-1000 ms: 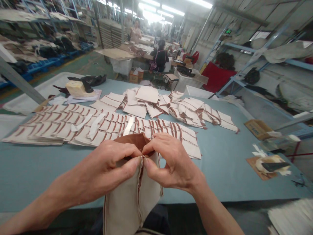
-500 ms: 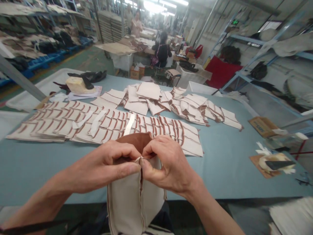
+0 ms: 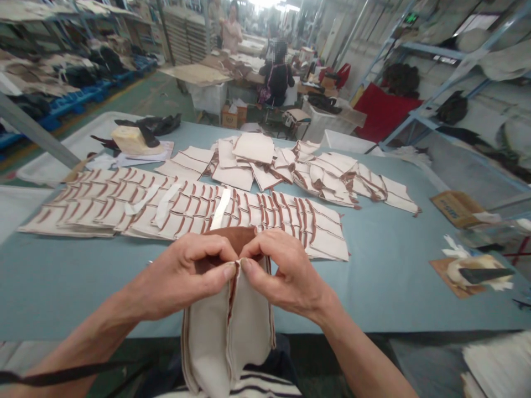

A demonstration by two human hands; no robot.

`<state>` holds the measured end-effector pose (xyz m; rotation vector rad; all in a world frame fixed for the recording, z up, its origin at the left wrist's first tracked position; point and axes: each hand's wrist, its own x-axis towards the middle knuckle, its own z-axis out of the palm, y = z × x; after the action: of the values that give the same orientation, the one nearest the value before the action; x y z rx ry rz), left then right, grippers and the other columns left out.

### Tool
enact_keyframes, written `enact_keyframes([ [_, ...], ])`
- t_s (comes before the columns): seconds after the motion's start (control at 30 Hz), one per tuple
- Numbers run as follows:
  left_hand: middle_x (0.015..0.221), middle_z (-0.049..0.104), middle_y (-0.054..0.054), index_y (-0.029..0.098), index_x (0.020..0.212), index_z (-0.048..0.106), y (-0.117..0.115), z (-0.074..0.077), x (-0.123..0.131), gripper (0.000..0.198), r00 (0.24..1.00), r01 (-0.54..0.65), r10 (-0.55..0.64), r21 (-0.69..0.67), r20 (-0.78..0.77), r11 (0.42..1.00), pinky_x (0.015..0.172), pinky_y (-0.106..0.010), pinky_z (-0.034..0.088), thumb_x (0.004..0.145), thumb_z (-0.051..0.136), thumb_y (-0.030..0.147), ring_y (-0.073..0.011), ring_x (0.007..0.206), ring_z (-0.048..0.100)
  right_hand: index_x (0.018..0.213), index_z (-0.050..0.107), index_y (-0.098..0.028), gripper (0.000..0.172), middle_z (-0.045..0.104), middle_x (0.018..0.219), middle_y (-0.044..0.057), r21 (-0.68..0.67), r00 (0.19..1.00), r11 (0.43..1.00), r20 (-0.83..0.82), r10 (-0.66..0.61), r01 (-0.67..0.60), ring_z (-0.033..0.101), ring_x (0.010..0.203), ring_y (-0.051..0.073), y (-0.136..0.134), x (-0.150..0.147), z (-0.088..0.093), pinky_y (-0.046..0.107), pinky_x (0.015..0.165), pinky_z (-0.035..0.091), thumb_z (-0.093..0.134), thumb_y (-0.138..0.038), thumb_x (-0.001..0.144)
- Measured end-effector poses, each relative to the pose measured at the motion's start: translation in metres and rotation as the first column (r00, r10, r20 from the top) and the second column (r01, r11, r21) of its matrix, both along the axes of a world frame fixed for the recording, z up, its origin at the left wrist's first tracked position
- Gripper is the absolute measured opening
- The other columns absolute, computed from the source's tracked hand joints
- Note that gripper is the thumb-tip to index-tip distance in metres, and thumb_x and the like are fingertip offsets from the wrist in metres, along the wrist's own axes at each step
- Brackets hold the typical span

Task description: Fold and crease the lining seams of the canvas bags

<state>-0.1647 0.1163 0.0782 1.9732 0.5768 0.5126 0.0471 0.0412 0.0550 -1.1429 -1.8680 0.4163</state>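
Between my hands hangs a cream fabric piece with brown lining and a seam running down its middle. My left hand pinches the top edge just left of the seam, thumb in front and fingers behind. Right of the seam, my right hand pinches the same edge, its thumb close to the left one. The lower part of the piece hangs past the table's front edge over my lap. Just beyond my hands lies a long overlapping row of similar cream pieces with brown edges.
A looser pile of cream pieces lies farther back on the blue-green table. At the right are a cardboard box and a board with a yellowish block. Another yellowish block sits back left. Two people are beyond the table.
The seam's top has opened slightly, showing more brown between the two edges. Both hands keep their pinch on the fabric piece. The view has shifted a little.
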Motion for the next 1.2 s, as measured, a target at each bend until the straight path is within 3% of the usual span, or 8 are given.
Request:
enact_keyframes([
  [0.17,0.061,0.068,0.004,0.017,0.07,0.072,-0.002,-0.004,0.005,0.022,0.999,-0.039,0.039,-0.022,0.021,0.999,0.051,-0.014,0.044,0.088,0.061,0.021,-0.0093,0.054,0.057,0.083,0.067,-0.021,0.008,0.071,0.073,-0.001,-0.051,1.0,0.999,-0.003,0.021,-0.021,0.06,0.065,0.015,0.002,0.001,0.0,0.029,0.069,0.043,0.063,-0.023,0.09],
  [0.33,0.061,0.067,0.004,0.017,0.072,0.074,0.002,-0.005,0.001,0.023,0.998,-0.049,0.052,0.086,-0.025,0.995,0.051,-0.014,0.042,0.087,0.057,0.019,-0.0087,0.054,0.056,0.074,0.063,-0.021,0.011,0.063,0.064,-0.003,-0.055,0.999,0.998,0.04,0.028,-0.025,0.056,0.058,0.013,0.004,-0.003,0.005,0.026,0.062,0.037,0.063,-0.023,0.085],
  [0.43,0.061,0.066,0.005,0.017,0.077,0.076,0.006,-0.003,-0.005,0.024,0.996,-0.013,0.031,0.217,-0.08,0.976,0.051,-0.016,0.039,0.089,0.055,0.018,-0.0081,0.053,0.054,0.071,0.06,-0.021,0.013,0.061,0.061,-0.003,-0.032,0.994,0.999,0.109,-0.002,0.005,0.053,0.057,0.013,0.006,-0.007,0.003,0.027,0.061,0.033,0.061,-0.023,0.084],
  [0.63,0.062,0.06,0.005,0.02,0.073,0.062,-0.001,-0.005,-0.017,0.026,0.978,0.053,0.062,0.533,-0.197,0.845,0.055,-0.024,0.034,0.091,0.047,0.008,-0.0095,0.054,0.053,0.068,0.049,-0.022,0.017,0.062,0.059,-0.002,-0.094,0.975,0.995,0.22,-0.006,0.027,0.046,0.056,0.013,0.012,-0.023,-0.007,0.032,0.061,0.025,0.059,-0.023,0.081],
  [0.83,0.065,0.06,0.004,0.023,0.073,0.051,-0.008,-0.038,-0.029,0.03,0.986,-0.069,0.157,0.705,-0.06,0.706,0.057,-0.027,0.036,0.095,0.047,0.003,-0.0121,0.057,0.052,0.069,0.049,-0.022,0.012,0.065,0.062,-0.002,-0.232,0.99,0.973,0.14,0.035,-0.001,0.049,0.059,0.013,0.014,-0.043,-0.031,0.031,0.061,0.025,0.059,-0.022,0.075],
  [0.93,0.063,0.056,0.006,0.024,0.073,0.046,-0.009,-0.046,-0.035,0.029,0.979,-0.116,0.199,0.66,-0.052,0.743,0.055,-0.027,0.033,0.092,0.047,0.003,-0.0114,0.054,0.051,0.067,0.046,-0.022,0.014,0.057,0.059,-0.004,-0.26,0.992,0.964,0.088,0.087,-0.062,0.044,0.057,0.012,0.021,-0.047,-0.038,0.031,0.061,0.023,0.058,-0.021,0.074],
  [1.07,0.065,0.059,0.006,0.024,0.076,0.047,-0.012,-0.044,-0.046,0.024,0.957,-0.129,0.25,0.548,-0.151,0.826,0.056,-0.027,0.034,0.09,0.046,0.005,-0.012,0.055,0.054,0.065,0.04,-0.022,0.02,0.038,0.055,-0.008,-0.308,0.982,0.935,0.011,0.19,-0.177,0.031,0.052,0.009,0.038,-0.053,-0.036,0.031,0.059,0.019,0.058,-0.019,0.072],
  [1.2,0.067,0.065,0.004,0.025,0.076,0.05,-0.01,-0.045,-0.062,0.023,0.887,-0.154,0.327,0.458,-0.326,0.875,0.058,-0.033,0.03,0.091,0.049,0.008,-0.0156,0.057,0.059,0.063,0.038,-0.022,0.025,0.034,0.054,-0.009,-0.481,0.971,0.848,-0.033,0.235,-0.222,0.032,0.051,0.009,0.056,-0.065,-0.041,0.031,0.057,0.018,0.061,-0.02,0.072],
])
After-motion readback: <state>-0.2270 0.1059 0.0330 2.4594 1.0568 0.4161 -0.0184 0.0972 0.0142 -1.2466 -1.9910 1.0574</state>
